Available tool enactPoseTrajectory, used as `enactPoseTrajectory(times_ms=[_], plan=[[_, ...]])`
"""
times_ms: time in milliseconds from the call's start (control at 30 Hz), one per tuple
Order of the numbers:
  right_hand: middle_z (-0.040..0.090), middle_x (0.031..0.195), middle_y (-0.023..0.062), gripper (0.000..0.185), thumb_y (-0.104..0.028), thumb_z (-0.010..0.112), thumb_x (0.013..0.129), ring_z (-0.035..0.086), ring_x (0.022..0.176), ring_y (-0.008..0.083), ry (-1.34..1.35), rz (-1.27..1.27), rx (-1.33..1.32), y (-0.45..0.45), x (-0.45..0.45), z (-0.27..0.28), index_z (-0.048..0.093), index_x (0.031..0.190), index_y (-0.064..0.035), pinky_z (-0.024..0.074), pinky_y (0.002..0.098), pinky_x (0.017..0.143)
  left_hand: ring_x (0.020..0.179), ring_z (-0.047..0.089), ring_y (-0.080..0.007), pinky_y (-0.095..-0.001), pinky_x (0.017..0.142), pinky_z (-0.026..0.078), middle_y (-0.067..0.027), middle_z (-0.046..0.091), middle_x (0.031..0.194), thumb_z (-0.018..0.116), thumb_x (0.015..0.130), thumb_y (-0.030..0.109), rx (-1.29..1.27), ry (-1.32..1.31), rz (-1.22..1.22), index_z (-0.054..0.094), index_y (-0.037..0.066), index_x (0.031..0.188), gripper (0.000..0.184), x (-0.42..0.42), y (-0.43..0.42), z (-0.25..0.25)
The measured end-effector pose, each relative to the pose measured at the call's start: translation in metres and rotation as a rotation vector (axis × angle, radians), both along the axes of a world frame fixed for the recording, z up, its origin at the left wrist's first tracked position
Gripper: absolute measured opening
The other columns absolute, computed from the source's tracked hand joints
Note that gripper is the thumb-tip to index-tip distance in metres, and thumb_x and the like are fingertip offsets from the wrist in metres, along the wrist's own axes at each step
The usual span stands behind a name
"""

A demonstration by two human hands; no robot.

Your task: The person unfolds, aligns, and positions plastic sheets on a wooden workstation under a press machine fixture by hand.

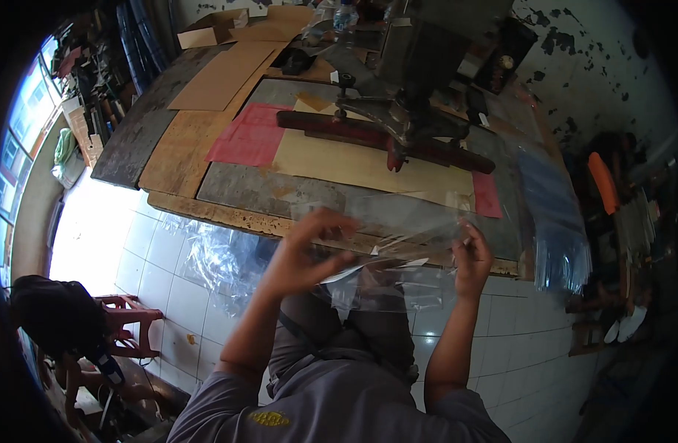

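A clear plastic sheet (pixel 416 225) spans the space in front of my body, by the near edge of the worktable. My right hand (pixel 472 260) pinches its right side, fingers closed and pointing up. At the left side of the film is my left hand (pixel 306 255), its thumb and fingers spread apart; whether the film touches it I cannot make out. Beyond both hands stands a dark metal press (pixel 409 111) with a long bar (pixel 354 133). Under the bar lie a yellow sheet (pixel 368 173) and a pink sheet (pixel 243 136).
A stack of clear bluish plastic sheets (pixel 553 221) hangs over the table's right edge. Crumpled plastic (pixel 224 255) bulges below the front left edge. Cardboard (pixel 221 74) and a water bottle (pixel 345 18) sit at the back. A red stool (pixel 132 325) and another person are at lower left.
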State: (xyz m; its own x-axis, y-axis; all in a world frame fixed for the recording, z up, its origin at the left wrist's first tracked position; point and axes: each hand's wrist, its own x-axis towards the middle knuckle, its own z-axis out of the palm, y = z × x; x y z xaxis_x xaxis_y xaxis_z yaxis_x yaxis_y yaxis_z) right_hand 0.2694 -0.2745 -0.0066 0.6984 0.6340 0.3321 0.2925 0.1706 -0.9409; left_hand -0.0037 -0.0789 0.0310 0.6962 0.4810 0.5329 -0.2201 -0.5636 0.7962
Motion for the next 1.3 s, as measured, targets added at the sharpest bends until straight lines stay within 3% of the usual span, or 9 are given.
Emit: enactPoseTrajectory(times_ms=[167,300,600,633,767,867,1033,1167,1300], plan=[[0.069,0.093,0.0042,0.037,0.001,0.072,0.085,0.059,0.074,0.0069,-0.260,-0.002,0.073,-0.004,-0.041,0.007,0.071,0.122,0.0024,0.0480,0.0226,0.072,0.091,0.067,-0.0255,-0.0386,0.081,0.053,-0.0074,0.069,0.106,0.082,0.081,0.020,0.331,0.067,0.058,0.071,0.006,0.119,0.042,0.015,-0.069,0.020],[0.073,0.098,0.0106,0.034,0.003,0.071,0.084,0.062,0.071,0.0099,-0.366,0.005,0.029,-0.009,-0.067,0.023,0.071,0.118,0.0035,0.0503,0.0247,0.070,0.087,0.067,-0.0231,-0.0359,0.077,0.052,-0.0068,0.069,0.107,0.082,0.081,0.019,0.408,0.188,0.216,0.069,0.006,0.125,0.048,0.009,-0.089,0.005],[0.063,0.077,0.0056,0.030,0.006,0.070,0.082,0.057,0.064,0.0103,-0.357,0.052,0.101,-0.020,-0.113,0.021,0.072,0.112,0.0032,0.0438,0.0250,0.060,0.106,0.066,-0.0332,-0.0389,0.095,0.047,-0.0153,0.067,0.123,0.071,0.093,0.017,0.062,0.272,0.194,0.057,-0.001,0.140,0.053,-0.010,-0.125,-0.007],[0.063,0.079,0.0062,0.030,0.007,0.070,0.080,0.056,0.065,0.0105,-0.353,0.063,0.101,-0.022,-0.117,0.019,0.072,0.110,0.0037,0.0434,0.0251,0.060,0.117,0.063,-0.0372,-0.0409,0.101,0.047,-0.0199,0.065,0.129,0.068,0.096,0.017,0.025,0.244,0.139,0.059,-0.002,0.138,0.048,-0.015,-0.125,-0.019],[0.064,0.079,0.0071,0.029,0.006,0.072,0.077,0.055,0.063,0.0109,-0.390,0.133,0.119,-0.029,-0.122,0.014,0.072,0.106,0.0038,0.0423,0.0252,0.058,0.120,0.065,-0.0358,-0.0429,0.103,0.048,-0.0191,0.069,0.127,0.064,0.100,0.015,-0.239,0.044,0.086,0.070,0.001,0.120,0.025,-0.018,-0.126,-0.030],[0.063,0.077,0.0060,0.029,0.004,0.075,0.078,0.055,0.061,0.0112,-0.414,0.161,0.135,-0.030,-0.121,0.015,0.073,0.107,0.0017,0.0423,0.0258,0.056,0.115,0.070,-0.0330,-0.0429,0.103,0.047,-0.0151,0.074,0.118,0.066,0.100,0.017,0.148,-0.090,0.183,0.072,0.004,0.114,0.021,-0.013,-0.116,-0.030],[0.061,0.074,0.0028,0.034,0.002,0.077,0.078,0.054,0.060,0.0122,-0.511,0.207,0.144,-0.031,-0.109,0.025,0.075,0.111,-0.0024,0.0428,0.0274,0.055,0.108,0.072,-0.0110,-0.0338,0.096,0.040,0.0049,0.078,0.102,0.079,0.088,0.033,0.482,-0.101,0.311,0.073,0.022,0.100,0.017,-0.025,-0.098,-0.015],[0.060,0.074,0.0026,0.034,0.000,0.077,0.079,0.056,0.062,0.0128,-0.439,0.322,0.091,-0.033,-0.098,0.032,0.075,0.113,-0.0030,0.0452,0.0286,0.057,0.098,0.068,-0.0070,-0.0314,0.098,0.034,0.0114,0.075,0.098,0.081,0.085,0.040,0.720,-0.086,0.418,0.075,0.028,0.095,0.016,-0.031,-0.091,0.001],[0.062,0.077,0.0038,0.030,-0.002,0.075,0.081,0.059,0.065,0.0151,-0.454,0.380,-0.011,-0.039,-0.085,0.037,0.074,0.111,-0.0024,0.0480,0.0311,0.060,0.100,0.068,-0.0077,-0.0321,0.100,0.035,0.0120,0.074,0.101,0.077,0.088,0.044,0.906,-0.493,0.826,0.075,0.030,0.095,0.016,0.000,-0.086,-0.004]])
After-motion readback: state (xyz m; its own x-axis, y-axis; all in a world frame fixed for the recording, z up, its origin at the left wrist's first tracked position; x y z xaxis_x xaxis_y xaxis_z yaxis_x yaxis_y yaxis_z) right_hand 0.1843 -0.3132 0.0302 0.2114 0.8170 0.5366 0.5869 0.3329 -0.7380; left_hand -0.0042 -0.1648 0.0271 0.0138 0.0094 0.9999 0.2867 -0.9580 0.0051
